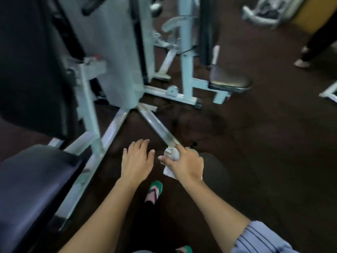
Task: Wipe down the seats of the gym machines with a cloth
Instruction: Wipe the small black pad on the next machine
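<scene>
My right hand (186, 163) is closed around a crumpled white cloth (170, 154), which bulges out above my fingers and hangs below my palm. Just left of it, my left hand (136, 157) is held flat with fingers apart, holding nothing. Both hands hover over the dark floor. A dark padded seat (34, 179) of a gym machine lies at lower left, with its black backrest (31, 66) rising above it. A second, smaller dark seat (229, 77) sits on another machine at centre right.
Pale metal frame bars (156, 123) run across the floor just ahead of my hands. A weight-stack housing (113, 52) stands ahead on the left. My foot in a green sandal (154, 191) is below my hands. Another person's leg (310, 50) is at far right.
</scene>
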Tool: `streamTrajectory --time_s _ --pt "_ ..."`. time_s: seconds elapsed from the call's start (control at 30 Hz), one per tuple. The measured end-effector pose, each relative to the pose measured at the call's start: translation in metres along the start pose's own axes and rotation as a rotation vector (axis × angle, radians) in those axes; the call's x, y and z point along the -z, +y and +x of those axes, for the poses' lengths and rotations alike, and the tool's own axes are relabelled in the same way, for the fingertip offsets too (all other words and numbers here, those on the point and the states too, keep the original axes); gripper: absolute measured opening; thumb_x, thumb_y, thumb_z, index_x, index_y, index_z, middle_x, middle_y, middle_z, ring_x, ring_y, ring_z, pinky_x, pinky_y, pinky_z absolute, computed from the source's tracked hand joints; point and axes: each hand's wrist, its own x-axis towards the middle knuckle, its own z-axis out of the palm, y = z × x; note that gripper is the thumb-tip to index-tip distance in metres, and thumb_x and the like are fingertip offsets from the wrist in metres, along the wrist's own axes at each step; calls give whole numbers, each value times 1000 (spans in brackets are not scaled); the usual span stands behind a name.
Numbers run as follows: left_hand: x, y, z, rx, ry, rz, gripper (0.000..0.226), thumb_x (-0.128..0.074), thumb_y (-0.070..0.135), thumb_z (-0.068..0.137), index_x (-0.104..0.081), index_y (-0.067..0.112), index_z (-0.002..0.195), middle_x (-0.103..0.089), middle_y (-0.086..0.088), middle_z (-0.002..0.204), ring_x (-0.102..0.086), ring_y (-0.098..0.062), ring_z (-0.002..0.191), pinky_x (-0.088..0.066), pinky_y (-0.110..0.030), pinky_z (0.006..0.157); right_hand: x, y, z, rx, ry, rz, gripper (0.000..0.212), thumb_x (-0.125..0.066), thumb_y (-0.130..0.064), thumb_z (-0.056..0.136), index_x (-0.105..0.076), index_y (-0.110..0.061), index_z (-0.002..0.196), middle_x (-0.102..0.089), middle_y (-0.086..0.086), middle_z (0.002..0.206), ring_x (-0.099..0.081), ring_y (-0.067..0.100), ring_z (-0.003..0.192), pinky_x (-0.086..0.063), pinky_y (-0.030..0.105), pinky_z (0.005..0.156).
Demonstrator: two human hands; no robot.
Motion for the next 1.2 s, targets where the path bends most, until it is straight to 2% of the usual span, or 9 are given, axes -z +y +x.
streamTrajectory --time_s 0.17,0.33,0.53,0.8,1.0,1.2 --pt "-38 113 -11 -215 -111 27 47 -43 35 97 -42 18 140 -46 -3 142 -37 -23 135 -27 -50 110 63 105 -34 -246 85 -92 66 -43 -83 71 -56 -32 111 -62 -5 107 -56 21 102 -38 37 79" --pt "-72 199 -6 -381 -181 58 47 -41 35 97 -41 18 141 -46 -1 142 -40 -21 132 -32 -43 108 105 186 -49 -423 166 -93 63 -43 -81 73 -56 -31 109 -62 -5 104 -56 20 99 -38 35 76" --pt "-113 270 35 -443 -260 104 49 -41 40 97 -39 21 142 -45 0 143 -38 -22 133 -32 -46 109 135 248 -19 -514 193 -84 65 -42 -82 72 -56 -30 109 -62 -5 103 -56 19 98 -38 34 77" --pt "-154 360 164 -456 -257 165 50 -40 41 98 -36 21 143 -44 -1 143 -38 -22 133 -30 -44 108 175 319 124 -490 197 -79 62 -45 -81 73 -58 -31 108 -64 -5 103 -57 19 98 -40 35 78" --pt "-163 423 282 -381 -247 149 49 -41 40 98 -37 22 143 -42 -1 146 -35 -21 136 -30 -44 112 210 356 262 -408 173 -71 65 -43 -80 75 -57 -31 115 -64 -5 110 -57 18 102 -40 34 80" --pt "-182 462 389 -264 -242 107 49 -42 39 98 -36 21 143 -41 -2 147 -33 -21 138 -28 -46 113 229 389 389 -368 153 -68 63 -46 -80 72 -58 -31 109 -63 -4 101 -57 20 99 -38 36 77"
